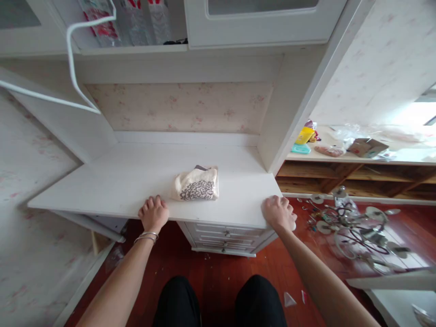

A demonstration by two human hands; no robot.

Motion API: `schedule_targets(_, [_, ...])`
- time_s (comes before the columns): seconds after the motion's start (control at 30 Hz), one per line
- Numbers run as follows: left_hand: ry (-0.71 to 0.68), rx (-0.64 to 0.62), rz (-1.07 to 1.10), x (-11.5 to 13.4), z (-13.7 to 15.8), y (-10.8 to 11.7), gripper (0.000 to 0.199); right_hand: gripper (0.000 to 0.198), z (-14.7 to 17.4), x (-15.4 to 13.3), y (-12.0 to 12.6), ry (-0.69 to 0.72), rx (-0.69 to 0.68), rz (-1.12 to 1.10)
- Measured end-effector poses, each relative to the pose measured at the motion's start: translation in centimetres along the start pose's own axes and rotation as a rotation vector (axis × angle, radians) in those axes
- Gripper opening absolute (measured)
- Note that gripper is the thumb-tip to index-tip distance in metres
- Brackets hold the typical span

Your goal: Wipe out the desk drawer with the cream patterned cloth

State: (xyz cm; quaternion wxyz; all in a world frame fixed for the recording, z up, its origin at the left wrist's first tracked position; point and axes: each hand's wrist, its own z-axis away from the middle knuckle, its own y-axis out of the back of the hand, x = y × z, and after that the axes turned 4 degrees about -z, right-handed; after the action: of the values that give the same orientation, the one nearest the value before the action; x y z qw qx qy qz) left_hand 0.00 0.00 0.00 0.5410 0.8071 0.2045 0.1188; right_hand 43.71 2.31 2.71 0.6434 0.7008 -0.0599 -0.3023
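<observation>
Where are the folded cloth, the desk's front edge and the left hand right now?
folded cloth (196,183), head view, middle of its top face.
desk (211,221), head view, bare front edge between the hands.
left hand (154,212), head view, back of the hand gripping the edge.

text: none legible | bottles on the shelf: red labels, print too blurred to read
</observation>
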Motion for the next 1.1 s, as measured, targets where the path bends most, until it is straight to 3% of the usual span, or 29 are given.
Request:
schedule_targets(0.23, [0.007,-0.024,0.003,0.1,0.1,0.3,0.044,0.057,-0.2,0.3,-0.3,0.009,0.002,0.008])
schedule_targets(0.47, [-0.01,0.038,0.068,-0.3,0.4,0.1,0.042,0.055,0.0,0.0,0.1,0.0,-0.007,-0.016])
schedule_targets(0.57, [-0.066,0.049,0.184,-0.6,2.5,0.2,0.039,0.055,-0.1,-0.2,0.2,-0.01,-0.01,-0.021])
schedule_targets(0.67, [-0.169,0.064,0.365,0.6,7.4,0.7,0.034,0.055,-0.2,-0.3,0.2,-0.017,-0.014,-0.011])
schedule_targets(0.73, [-0.286,-0.011,0.507,2.7,11.4,1.3,0.031,0.055,-0.3,-0.3,0.1,-0.018,-0.015,-0.006])
schedule_targets(0.8, [-0.474,-0.198,0.647,5.6,14.6,1.8,0.032,0.055,-0.3,-0.3,0.0,-0.019,-0.009,-0.006])
schedule_targets(0.87, [-0.544,-0.377,0.705,8.8,16.5,2.0,0.034,0.054,-0.2,-0.2,-0.2,-0.018,0.007,-0.005])
schedule_targets(0.97, [-0.564,-0.542,0.678,12.7,16.8,1.3,0.038,0.054,-0.1,-0.3,-0.2,-0.011,0.02,-0.009])
schedule_targets(1.1, [-0.641,-0.667,0.652,15.2,16.1,-0.6,0.037,0.055,0.0,-0.4,0.0,-0.012,0.011,-0.004])
